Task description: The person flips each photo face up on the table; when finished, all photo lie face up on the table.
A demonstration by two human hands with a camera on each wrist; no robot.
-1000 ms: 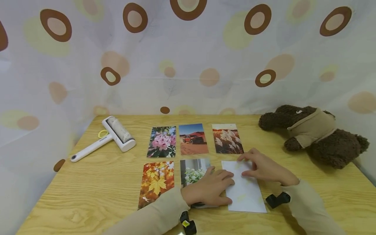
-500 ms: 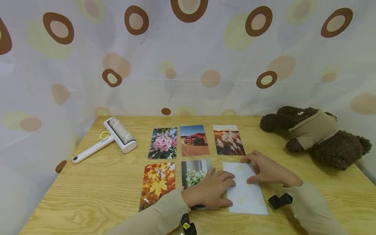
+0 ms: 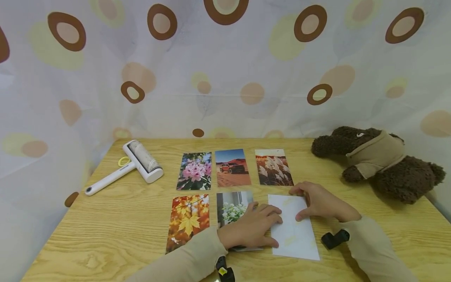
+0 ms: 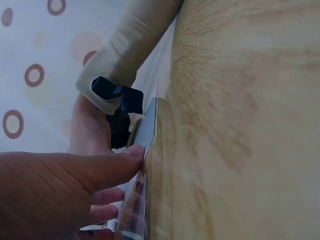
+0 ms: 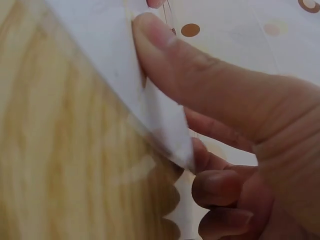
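Observation:
A white card [image 3: 294,231], the size of the photos around it and faintly marked with yellowish patches, lies on the table at the right end of the near row. My left hand [image 3: 248,227] rests across the photo of white flowers [image 3: 230,211] and partly hides it. Its fingertips and thumb touch the card's left edge. My right hand [image 3: 322,201] is at the card's upper right, its thumb on the white face and its fingers at the top corner. In the right wrist view the thumb [image 5: 160,40] presses the white card, with the other fingers bent beside its edge.
Photos of maple leaves [image 3: 189,221], pink blossoms [image 3: 195,171], an orange car [image 3: 232,167] and pampas grass [image 3: 274,167] lie in two rows. A white lint roller [image 3: 123,172] is at the left. A brown plush toy [image 3: 380,162] lies at the right, before a patterned curtain [image 3: 225,78].
My right hand has slid slightly right and nearer along the card's edge. The white card has turned a little, its lower edge now slightly nearer. My left hand has stayed in place.

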